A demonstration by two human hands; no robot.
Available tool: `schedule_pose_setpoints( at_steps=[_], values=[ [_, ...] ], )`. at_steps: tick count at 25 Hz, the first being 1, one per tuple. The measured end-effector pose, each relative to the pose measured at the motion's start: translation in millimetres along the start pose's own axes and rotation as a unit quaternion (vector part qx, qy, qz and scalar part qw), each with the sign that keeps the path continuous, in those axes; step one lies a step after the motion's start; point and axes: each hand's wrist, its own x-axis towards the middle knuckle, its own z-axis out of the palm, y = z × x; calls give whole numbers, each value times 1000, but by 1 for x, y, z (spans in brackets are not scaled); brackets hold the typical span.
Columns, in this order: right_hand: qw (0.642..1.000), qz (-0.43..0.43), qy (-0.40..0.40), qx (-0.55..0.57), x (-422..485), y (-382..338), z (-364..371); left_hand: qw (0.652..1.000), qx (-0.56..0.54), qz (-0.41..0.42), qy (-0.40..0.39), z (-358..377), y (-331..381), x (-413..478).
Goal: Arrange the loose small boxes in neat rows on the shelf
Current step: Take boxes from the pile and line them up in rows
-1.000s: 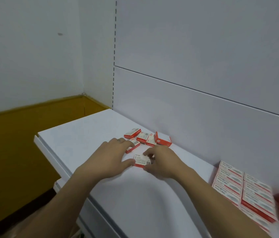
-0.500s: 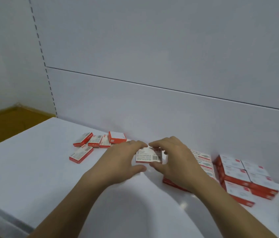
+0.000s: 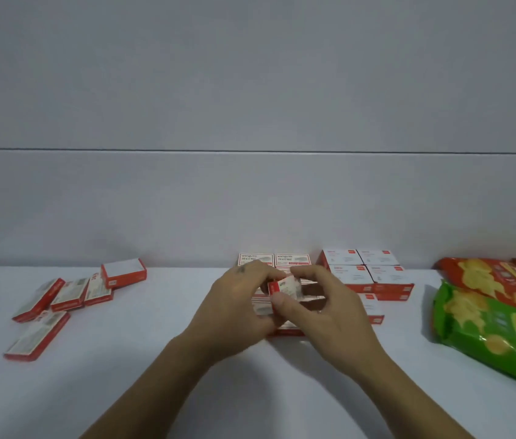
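Straight ahead of you, a plain, pale grey back panel [image 3: 250, 74] fills the upper part of the view. A thin dark seam [image 3: 91, 149] runs level across its full width, splitting it into an upper and a lower sheet. Below, the panel meets a flat white shelf [image 3: 155, 391], which stretches toward you and out past both sides. The light is soft and even, dimming slightly toward the top corners.

box [image 3: 285, 288] now above neat rows [image 3: 258, 259]
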Motion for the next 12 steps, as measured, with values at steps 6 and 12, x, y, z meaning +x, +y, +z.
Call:
schedule_pose_setpoints(
  at_steps=[6, 12],
  values=[
    [960, 113, -93, 238, 0, 0, 6, 999, 8, 25, 43, -1, 2, -12],
    [962, 131, -48, 232, 6, -1, -2, 998, -55, -20, 38, -6, -2, -12]
  ],
)
